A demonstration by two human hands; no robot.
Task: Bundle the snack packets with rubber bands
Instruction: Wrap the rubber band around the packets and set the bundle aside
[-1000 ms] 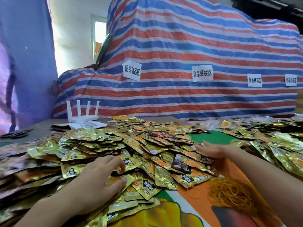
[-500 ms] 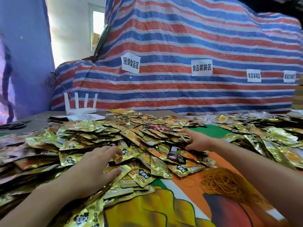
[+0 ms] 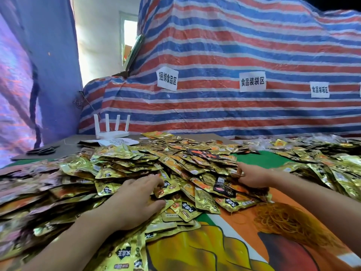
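While the snack packets (image 3: 181, 163) lay in a broad gold heap across the middle and left of the table, both hands were down among them. The left hand (image 3: 134, 200) rested palm down on the near slope of the heap. Its fingers were close together and only slightly bent, with the thumb spread off to the right, and the fingertips lay on a gold packet with a black label. The right hand (image 3: 252, 177) was at the heap's right edge, its fingers curled and their tips pinching packets there.

The rubber bands (image 3: 289, 222) sat in a loose tan tangle on the printed cloth (image 3: 214, 245), just beside the right forearm and near the front of the heap. A second spread of packets (image 3: 322, 161) covered the table's right side, with a strip of green cloth between the two heaps.

Further back, a white router (image 3: 112, 132) with four aerials stood beside a sheet of paper (image 3: 117, 142). A dark pair of scissors (image 3: 41, 151) lay at the far left. A striped tarp (image 3: 234, 45) carrying paper labels (image 3: 167, 79) rose behind the table.
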